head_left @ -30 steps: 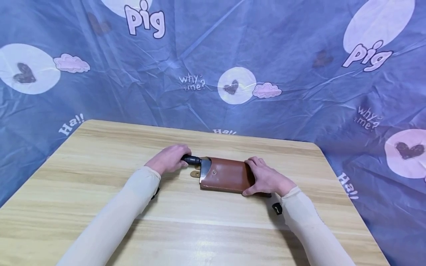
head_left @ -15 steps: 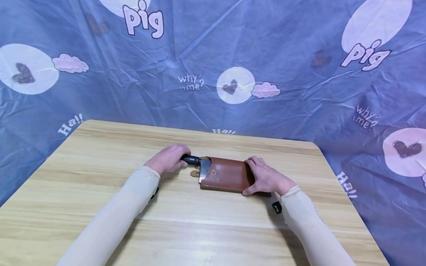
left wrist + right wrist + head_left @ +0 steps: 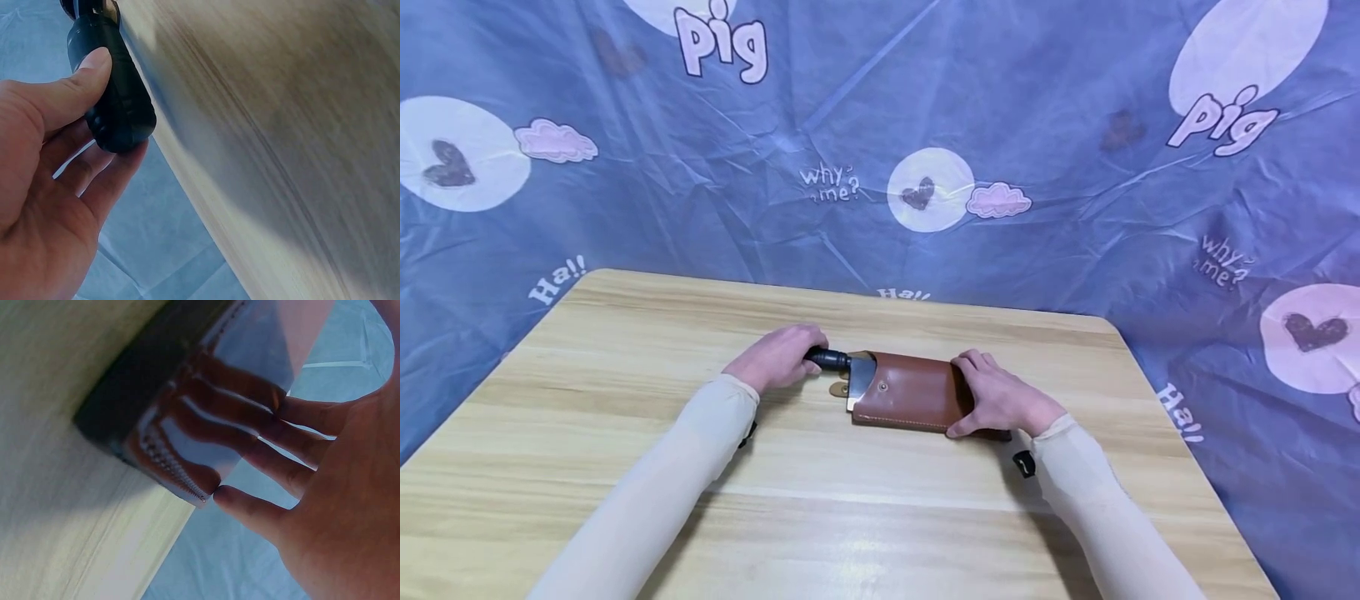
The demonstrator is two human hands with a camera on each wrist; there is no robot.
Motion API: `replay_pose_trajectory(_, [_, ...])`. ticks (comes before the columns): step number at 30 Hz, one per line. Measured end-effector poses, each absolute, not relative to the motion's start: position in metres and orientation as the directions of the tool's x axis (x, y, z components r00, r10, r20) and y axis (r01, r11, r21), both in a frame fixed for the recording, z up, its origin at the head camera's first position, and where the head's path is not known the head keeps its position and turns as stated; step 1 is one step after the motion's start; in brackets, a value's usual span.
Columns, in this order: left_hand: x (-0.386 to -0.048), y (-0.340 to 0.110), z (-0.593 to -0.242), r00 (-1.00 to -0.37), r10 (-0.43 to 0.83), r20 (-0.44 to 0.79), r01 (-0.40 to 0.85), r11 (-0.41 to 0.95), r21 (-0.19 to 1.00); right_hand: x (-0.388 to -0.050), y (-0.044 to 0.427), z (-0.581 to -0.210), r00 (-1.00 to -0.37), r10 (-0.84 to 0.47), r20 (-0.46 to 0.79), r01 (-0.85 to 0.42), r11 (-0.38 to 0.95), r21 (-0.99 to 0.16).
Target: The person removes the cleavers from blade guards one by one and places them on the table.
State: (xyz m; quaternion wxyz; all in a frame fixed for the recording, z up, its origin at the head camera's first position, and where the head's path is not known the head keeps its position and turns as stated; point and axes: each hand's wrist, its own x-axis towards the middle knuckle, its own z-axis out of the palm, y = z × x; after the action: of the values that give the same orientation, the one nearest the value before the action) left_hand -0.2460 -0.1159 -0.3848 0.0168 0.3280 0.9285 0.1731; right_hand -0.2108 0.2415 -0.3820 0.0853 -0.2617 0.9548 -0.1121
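Note:
A cleaver lies mostly inside a brown leather sheath [image 3: 917,392]; a strip of its blade [image 3: 860,380] shows at the sheath's left mouth. My left hand [image 3: 778,358] grips the black handle [image 3: 829,359], with thumb and fingers round its end [image 3: 119,100] in the left wrist view. My right hand [image 3: 1003,400] holds the sheath's right end, thumb on the near edge and fingers at the far edge. In the right wrist view the fingertips of the right hand [image 3: 331,469] touch the glossy sheath [image 3: 206,419]. A snap tab [image 3: 838,389] sticks out beside the blade.
The wooden table [image 3: 880,533] has its far edge behind the sheath. A blue patterned cloth [image 3: 850,100] hangs behind and beside the table. Small black pieces show by both wrists, one at the right [image 3: 1024,463].
The head view has shifted very slightly. Both hands keep their holds, and the cleaver and sheath show no clear movement relative to each other.

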Motion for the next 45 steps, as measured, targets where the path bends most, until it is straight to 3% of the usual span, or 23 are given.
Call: replay_pose_trajectory(45, [-0.2457, -0.1218, -0.3831, -0.779, 0.624, 0.063, 0.602, 0.716, 0.353, -0.2114, 0.2472, -0.3840, -0.848, -0.518, -0.113, -0.479, 0.840, -0.255])
